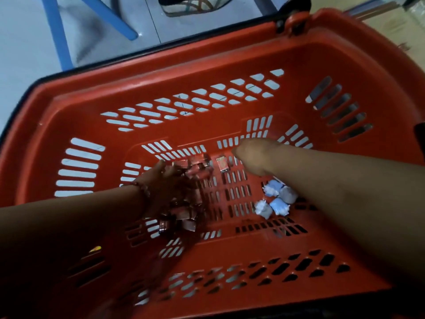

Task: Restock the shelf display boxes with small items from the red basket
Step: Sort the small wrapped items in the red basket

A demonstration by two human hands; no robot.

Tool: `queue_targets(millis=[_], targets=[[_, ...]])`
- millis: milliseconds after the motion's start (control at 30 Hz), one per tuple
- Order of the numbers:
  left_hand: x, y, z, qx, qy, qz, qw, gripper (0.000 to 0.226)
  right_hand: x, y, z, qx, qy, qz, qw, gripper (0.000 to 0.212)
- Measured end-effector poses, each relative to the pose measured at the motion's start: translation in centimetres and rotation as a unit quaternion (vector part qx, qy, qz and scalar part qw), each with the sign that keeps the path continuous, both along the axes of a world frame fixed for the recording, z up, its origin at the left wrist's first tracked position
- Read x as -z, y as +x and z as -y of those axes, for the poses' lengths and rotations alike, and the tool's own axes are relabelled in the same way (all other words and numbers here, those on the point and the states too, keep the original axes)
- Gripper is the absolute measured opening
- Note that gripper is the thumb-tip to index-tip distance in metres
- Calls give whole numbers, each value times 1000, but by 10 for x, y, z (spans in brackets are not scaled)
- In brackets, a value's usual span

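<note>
The red basket fills the view and both my arms reach into it. My left hand, with a bead bracelet on the wrist, lies on a heap of small red foil packets at the left of the basket floor, fingers curled around a bunch of them. My right hand hangs over the far middle of the floor with its fingers bent downward and hidden. It is beside a single red packet. Several blue and white wrapped sweets lie under my right forearm.
The basket's black handle lies folded over the far rim. Beyond it are a pale tiled floor and blue metal frame legs. A cardboard box stands at the far right.
</note>
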State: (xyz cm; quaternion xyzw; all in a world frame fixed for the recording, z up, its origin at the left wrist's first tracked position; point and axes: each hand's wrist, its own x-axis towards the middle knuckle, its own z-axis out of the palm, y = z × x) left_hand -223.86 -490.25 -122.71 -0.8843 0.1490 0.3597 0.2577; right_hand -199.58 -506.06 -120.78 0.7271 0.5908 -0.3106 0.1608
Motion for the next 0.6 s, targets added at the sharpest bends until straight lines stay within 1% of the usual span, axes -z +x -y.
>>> queue_targets(millis=[33,67,100,133,167,200,233,267,300,367,400,500,533,600], targets=[[0,5,0,-46,79,18,996,43,1,0,0,1,-1,1,1000,33],[-6,12,4,-138,67,103,983,42,0,-1,-1,3,-1,4,1000,34],[-6,25,14,-148,22,87,985,44,0,-2,-1,3,2,8,1000,34],[-6,38,25,-97,-38,46,993,57,-1,-2,-2,3,6,10,1000,34],[-7,53,40,-15,-76,15,997,62,-2,-2,-2,2,14,15,1000,34],[-10,65,56,-3,-94,22,995,56,-3,-2,-2,-1,24,22,999,33],[-12,79,70,-9,-109,68,992,49,-4,-2,-1,-4,33,31,999,32],[-4,85,71,-37,-114,82,989,46,-4,-1,-1,-4,38,37,999,32],[-1,97,73,-69,-114,90,987,47,-4,0,-1,-3,39,39,998,33],[9,102,70,-98,-96,44,990,59,-1,2,0,-6,37,46,998,36],[9,101,65,-112,-100,42,988,61,-1,3,0,-14,35,46,998,35],[17,83,51,-111,-109,76,985,51,2,8,7,-37,30,47,998,15],[17,77,47,-105,-89,67,988,50,1,9,8,-37,35,41,998,19],[12,64,37,-139,-87,37,986,58,1,9,7,-42,38,33,998,24]])
